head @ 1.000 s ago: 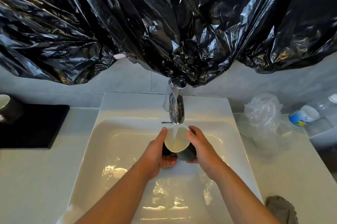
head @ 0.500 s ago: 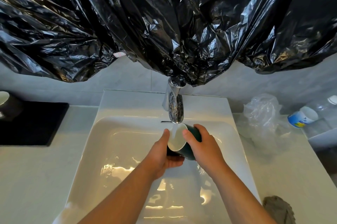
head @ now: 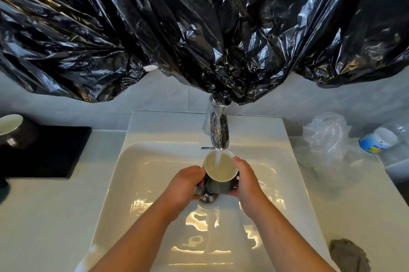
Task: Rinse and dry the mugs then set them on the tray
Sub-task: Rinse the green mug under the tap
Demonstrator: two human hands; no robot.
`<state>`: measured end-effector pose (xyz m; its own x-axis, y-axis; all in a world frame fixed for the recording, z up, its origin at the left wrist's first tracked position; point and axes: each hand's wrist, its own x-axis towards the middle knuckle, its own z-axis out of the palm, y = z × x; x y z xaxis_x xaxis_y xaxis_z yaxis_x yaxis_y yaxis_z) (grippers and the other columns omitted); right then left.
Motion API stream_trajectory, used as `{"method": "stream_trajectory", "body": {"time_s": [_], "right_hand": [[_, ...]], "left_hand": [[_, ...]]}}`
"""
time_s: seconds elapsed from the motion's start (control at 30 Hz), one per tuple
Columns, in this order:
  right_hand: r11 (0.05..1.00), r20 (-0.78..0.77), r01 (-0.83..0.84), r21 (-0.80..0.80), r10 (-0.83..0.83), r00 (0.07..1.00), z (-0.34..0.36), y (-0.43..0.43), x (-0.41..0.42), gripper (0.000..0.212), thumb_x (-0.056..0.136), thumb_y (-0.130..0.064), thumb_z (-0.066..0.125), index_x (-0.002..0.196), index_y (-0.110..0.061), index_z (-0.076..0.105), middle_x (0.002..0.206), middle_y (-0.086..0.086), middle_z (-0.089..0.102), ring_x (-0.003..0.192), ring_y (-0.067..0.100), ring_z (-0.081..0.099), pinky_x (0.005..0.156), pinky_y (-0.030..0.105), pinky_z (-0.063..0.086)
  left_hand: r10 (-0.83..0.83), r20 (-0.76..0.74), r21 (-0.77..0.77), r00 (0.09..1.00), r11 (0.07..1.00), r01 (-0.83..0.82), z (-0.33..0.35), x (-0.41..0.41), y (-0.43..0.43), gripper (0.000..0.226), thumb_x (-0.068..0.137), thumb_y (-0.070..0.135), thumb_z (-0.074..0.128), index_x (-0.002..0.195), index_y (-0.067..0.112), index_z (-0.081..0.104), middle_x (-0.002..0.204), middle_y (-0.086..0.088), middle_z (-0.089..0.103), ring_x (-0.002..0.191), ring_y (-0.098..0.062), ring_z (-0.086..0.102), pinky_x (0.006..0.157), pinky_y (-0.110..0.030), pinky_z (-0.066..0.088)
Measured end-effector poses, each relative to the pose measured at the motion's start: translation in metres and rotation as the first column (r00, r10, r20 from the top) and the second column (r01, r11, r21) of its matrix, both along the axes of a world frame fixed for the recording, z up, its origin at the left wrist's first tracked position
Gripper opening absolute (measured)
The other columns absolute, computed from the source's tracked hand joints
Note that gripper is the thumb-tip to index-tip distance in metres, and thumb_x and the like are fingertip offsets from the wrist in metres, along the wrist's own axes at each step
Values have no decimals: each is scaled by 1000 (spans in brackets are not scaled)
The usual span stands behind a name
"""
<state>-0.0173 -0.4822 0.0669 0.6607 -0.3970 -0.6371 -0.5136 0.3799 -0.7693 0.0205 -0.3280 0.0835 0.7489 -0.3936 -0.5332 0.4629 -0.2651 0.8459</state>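
I'm mid-rinse, left hand (head: 186, 185) and right hand (head: 245, 181) both curled round the dark mug (head: 219, 168), upright over the sink (head: 155, 132) under the running tap (head: 218, 132); next I'd tip it out and take what may be a cloth (head: 348, 254).

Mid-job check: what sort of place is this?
Probably a bathroom or washroom: a white basin set in a pale counter, a chrome tap running into the mug that the left hand and right hand hold, and a tiled wall behind.
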Motion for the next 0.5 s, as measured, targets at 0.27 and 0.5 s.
{"method": "stream_trajectory", "body": {"time_s": [0.27, 0.5], "right_hand": [[904, 29, 78, 421, -100, 995, -17, 20, 9, 48, 101, -44, 40, 130, -11, 58, 127, 23, 63, 115, 36, 60, 89, 53, 55], [990, -1, -76, 117, 77, 997, -7, 21, 12, 43, 98, -37, 49, 135, -16, 54, 126, 16, 63, 113, 34, 62, 82, 42, 58]], "left_hand": [[-120, 344, 280, 931, 960, 20, 14, 3, 8, 42, 97, 31, 54, 68, 1, 49, 68, -9, 40, 62, -15, 34, 59, -29, 28], [-123, 458, 369, 880, 927, -62, 11, 7, 6, 42, 98, 28, 54, 70, -4, 52, 63, -6, 40, 54, -11, 32, 47, -19, 26]]}}
